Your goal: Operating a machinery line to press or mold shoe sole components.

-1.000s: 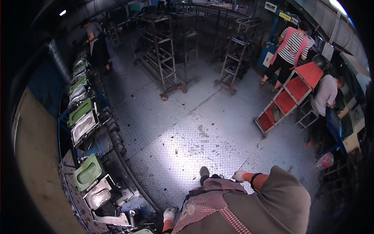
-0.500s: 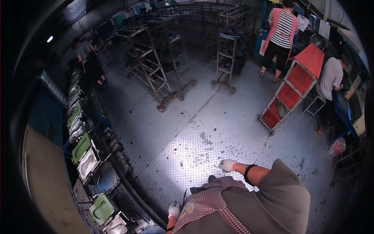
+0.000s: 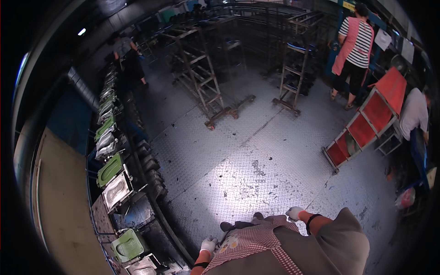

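My left hand (image 3: 209, 244), in a white glove, hangs low beside my checked apron (image 3: 252, 238). Its fingers are loosely bent and slightly apart, with nothing visible in them. My right hand (image 3: 294, 213), also white-gloved, is held out over the floor on the other side of my body. The fingers there are loosely bent too, and I see nothing held. Nearest to my left hand, on the bench line, are an open green mould half (image 3: 128, 245) and a silver mould half (image 3: 143, 266). Neither hand touches them.
A row of green and silver moulds (image 3: 110, 169) runs along the left. Metal wheeled racks (image 3: 201, 78) stand ahead. A red-shelved cart (image 3: 362, 121) is at the right, near a person in stripes (image 3: 357, 41) and a seated person (image 3: 414, 114). Another person (image 3: 126, 55) stands far left.
The scene has shifted right and slightly down in view. My right hand has drawn back closer to my body, while my left hand stays low at my side.
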A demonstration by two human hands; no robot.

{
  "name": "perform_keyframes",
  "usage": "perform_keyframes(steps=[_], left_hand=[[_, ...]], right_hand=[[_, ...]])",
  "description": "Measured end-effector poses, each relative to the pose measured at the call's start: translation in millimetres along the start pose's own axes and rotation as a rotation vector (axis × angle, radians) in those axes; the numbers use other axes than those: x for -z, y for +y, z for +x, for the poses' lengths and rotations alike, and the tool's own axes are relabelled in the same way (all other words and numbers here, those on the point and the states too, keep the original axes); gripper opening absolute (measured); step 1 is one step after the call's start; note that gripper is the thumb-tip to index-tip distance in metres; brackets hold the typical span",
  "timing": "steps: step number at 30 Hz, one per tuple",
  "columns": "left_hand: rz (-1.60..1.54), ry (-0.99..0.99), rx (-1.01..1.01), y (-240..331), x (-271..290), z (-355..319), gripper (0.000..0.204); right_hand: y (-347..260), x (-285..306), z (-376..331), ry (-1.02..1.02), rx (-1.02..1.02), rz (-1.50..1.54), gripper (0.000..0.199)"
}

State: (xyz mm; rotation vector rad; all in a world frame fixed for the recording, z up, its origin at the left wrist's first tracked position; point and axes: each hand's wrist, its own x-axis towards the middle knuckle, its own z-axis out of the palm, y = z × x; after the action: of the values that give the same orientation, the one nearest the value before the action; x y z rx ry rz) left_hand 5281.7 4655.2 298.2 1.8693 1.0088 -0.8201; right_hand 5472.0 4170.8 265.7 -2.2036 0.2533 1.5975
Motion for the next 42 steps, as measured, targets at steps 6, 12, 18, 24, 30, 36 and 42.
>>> perform_keyframes(steps=[6,12,18,24,30,36,42], left_hand=[[-0.149,0.041,0.071,48,16,-43,0.034],[-0.066,0.078,0.101,18,13,-61,0.037],[-0.11,0.087,0.15,21,33,-71,0.038],[-0.102,-0.012,0.197,33,59,-49,0.039],[-0.109,-0.08,0.261,83,97,-61,0.042],[-0.067,-0.064,0.176,76,112,-50,0.041],[-0.109,-0.08,0.231,78,123,-46,0.046]], right_hand=[[-67,20,7,0.114,0.287,-0.245,0.043],[-129,72,13,-0.041,0.092,-0.054,0.039],[-167,94,21,-0.048,0.136,-0.12,0.036],[-176,74,10,-0.054,0.12,0.089,0.037],[-150,63,1,-0.018,0.167,-0.116,0.04],[-159,73,-2,-0.016,0.06,-0.085,0.037],[-201,92,-15,0.016,0.166,-0.127,0.037]])
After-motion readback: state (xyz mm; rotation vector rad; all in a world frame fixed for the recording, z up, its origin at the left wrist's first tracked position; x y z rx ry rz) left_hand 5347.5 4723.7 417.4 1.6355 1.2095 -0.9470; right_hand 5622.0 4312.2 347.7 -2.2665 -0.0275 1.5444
